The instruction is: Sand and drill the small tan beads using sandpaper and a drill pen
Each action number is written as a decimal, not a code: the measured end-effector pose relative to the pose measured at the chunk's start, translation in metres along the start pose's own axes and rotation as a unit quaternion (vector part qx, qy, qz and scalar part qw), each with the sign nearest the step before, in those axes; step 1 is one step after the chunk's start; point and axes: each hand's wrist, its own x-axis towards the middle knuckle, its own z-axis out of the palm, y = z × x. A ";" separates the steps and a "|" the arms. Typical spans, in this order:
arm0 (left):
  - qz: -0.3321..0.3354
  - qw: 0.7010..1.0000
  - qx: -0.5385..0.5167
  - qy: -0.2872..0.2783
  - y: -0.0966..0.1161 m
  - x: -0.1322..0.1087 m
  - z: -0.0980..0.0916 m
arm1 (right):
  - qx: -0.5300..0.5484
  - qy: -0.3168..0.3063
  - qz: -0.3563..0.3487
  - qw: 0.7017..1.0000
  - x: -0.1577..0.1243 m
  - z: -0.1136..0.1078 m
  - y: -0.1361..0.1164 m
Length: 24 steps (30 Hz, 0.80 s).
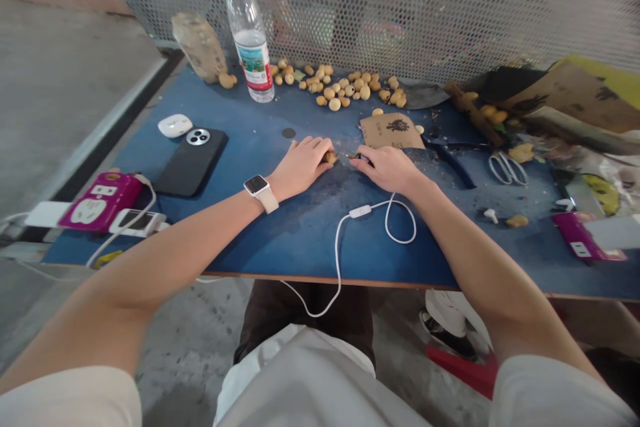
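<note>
Over the middle of the blue table (pixel 240 233), my left hand (pixel 305 159), with a watch (pixel 257 185) on its wrist, grips a small tan nut-like piece (pixel 330 157) in its fingertips. My right hand (pixel 387 167) is closed around a slim tool (pixel 353 157) whose thin tip points left at the piece. Most of the tool's handle is hidden by the fingers, so its kind does not show. A white cable (pixel 359 211) with an inline switch loops up to below the right hand. Dust and crumbs lie between the hands.
Behind are a water bottle (pixel 254 57), a cloudy jar (pixel 200 47) and several tan nut-like pieces (pixel 335 104). A phone (pixel 193 163) and purple power strip (pixel 103 201) lie left. Right are brown card (pixel 390 131), blue-handled pliers (pixel 457 165), scissors (pixel 507 168) and a knife (pixel 473 110).
</note>
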 end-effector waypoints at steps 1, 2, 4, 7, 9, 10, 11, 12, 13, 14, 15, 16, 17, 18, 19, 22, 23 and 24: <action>0.000 1.000 -0.001 0.001 0.000 0.000 0.000 | 0.002 -0.002 -0.003 1.000 0.000 0.000 0.000; 0.000 1.000 -0.001 0.002 0.000 0.000 0.001 | 0.004 -0.002 -0.005 1.000 0.000 0.000 0.000; -0.002 1.000 -0.002 0.006 0.000 0.000 0.001 | 0.008 0.002 -0.005 1.000 0.000 0.001 0.001; -0.005 1.000 -0.001 0.006 0.002 0.000 0.000 | 0.011 0.009 -0.006 1.000 0.000 0.002 0.002; -0.006 1.000 -0.002 0.002 0.002 0.001 0.000 | 0.013 0.010 -0.009 1.000 0.000 0.003 0.003; -0.006 1.000 -0.002 -0.001 0.003 0.001 -0.001 | 0.014 0.009 -0.010 1.000 0.000 0.003 0.003; -0.007 1.000 -0.002 -0.003 0.003 0.001 -0.001 | 0.015 0.006 -0.011 1.000 0.000 0.002 0.003; -0.008 1.000 -0.002 -0.004 0.002 0.001 -0.001 | 0.017 0.003 -0.012 1.000 0.000 0.002 0.003; -0.010 1.000 -0.002 -0.005 0.002 0.001 -0.001 | 0.020 0.000 -0.014 1.000 0.000 0.002 0.003; -0.011 1.000 -0.002 -0.004 0.001 0.001 0.000 | 0.022 -0.002 -0.015 1.000 0.000 0.001 0.003; -0.010 1.000 -0.003 -0.003 0.000 0.002 0.000 | 0.024 -0.003 -0.016 1.000 0.000 0.001 0.003; -0.009 1.000 -0.005 -0.001 -0.001 0.002 0.001 | 0.026 -0.003 -0.017 1.000 0.000 0.001 0.003; -0.006 1.000 -0.006 0.002 -0.002 0.002 0.001 | 0.029 -0.002 -0.017 0.999 0.000 0.001 0.003; -0.004 1.000 -0.007 0.004 -0.002 0.002 0.002 | 0.032 -0.002 -0.018 0.999 0.000 0.001 0.003; -0.002 1.000 -0.008 0.005 -0.003 0.002 0.002 | 0.035 -0.003 -0.020 0.999 0.000 0.000 0.004; -0.003 1.000 -0.008 0.003 -0.003 0.002 0.003 | 0.046 -0.006 -0.027 0.999 -0.001 -0.001 0.005; -0.006 1.000 -0.008 0.002 -0.002 0.002 0.003 | 0.050 -0.006 -0.030 0.998 -0.001 -0.001 0.005; -0.009 1.000 -0.009 0.002 -0.002 0.002 0.003 | 0.054 -0.004 -0.033 0.998 -0.001 -0.001 0.006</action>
